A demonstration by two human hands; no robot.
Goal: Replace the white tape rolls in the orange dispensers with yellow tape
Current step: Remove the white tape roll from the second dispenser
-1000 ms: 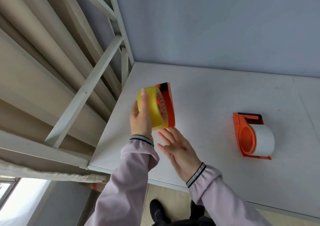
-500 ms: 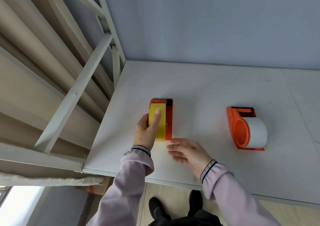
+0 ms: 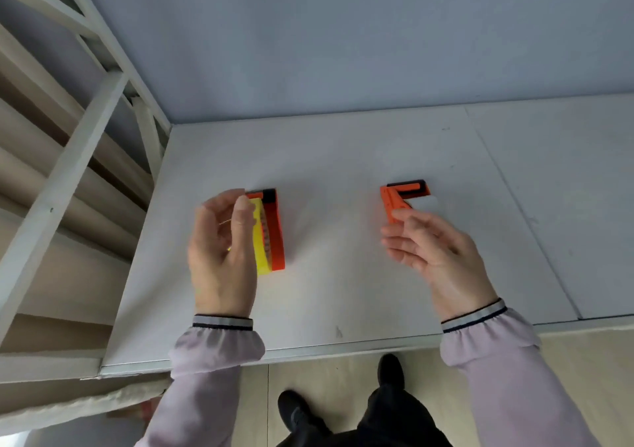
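While empty, left hand [image 3: 219,251] and right hand [image 3: 432,244] open.

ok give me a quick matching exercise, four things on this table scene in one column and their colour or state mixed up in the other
Things:
1. left dispenser
2. right dispenser
3. left hand
4. right hand

States:
a. holds white tape
b. open, in front of the white roll
c. holds yellow tape
d. open, beside the yellow roll

Pairs: 1-c, 2-a, 3-d, 4-b
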